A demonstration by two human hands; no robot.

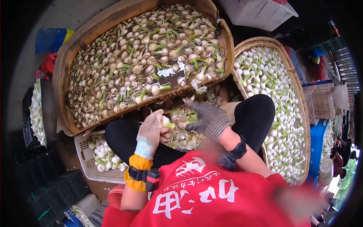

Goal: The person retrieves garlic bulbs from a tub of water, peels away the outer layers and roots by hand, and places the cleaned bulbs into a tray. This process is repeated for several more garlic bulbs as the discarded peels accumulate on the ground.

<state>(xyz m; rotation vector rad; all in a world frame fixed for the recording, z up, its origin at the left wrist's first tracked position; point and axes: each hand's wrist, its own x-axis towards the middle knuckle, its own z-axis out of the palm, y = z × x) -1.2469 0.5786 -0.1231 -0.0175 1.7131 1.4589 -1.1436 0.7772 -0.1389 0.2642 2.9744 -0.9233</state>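
Observation:
My left hand (pixel 148 132), in a pale glove with an orange cuff, is closed around a white garlic bulb (pixel 166 121). The bulb's short green stem points to the right. My right hand (pixel 210 119), in a grey knitted glove, is just right of the bulb and apart from it. Its thumb and fingers are spread, with nothing plainly held between them. Below both hands, between the knees, lies a heap of garlic skins and green trimmings (pixel 184 140). Part of the heap is hidden by the hands.
A large tub (pixel 60 81) of unpeeled garlic bulbs in murky water stands ahead. At right, a long tub (pixel 302 113) holds cleaned white garlic. A white basket (pixel 84 160) with cleaned bulbs sits by the left knee. Dark crates (pixel 62 189) stand lower left.

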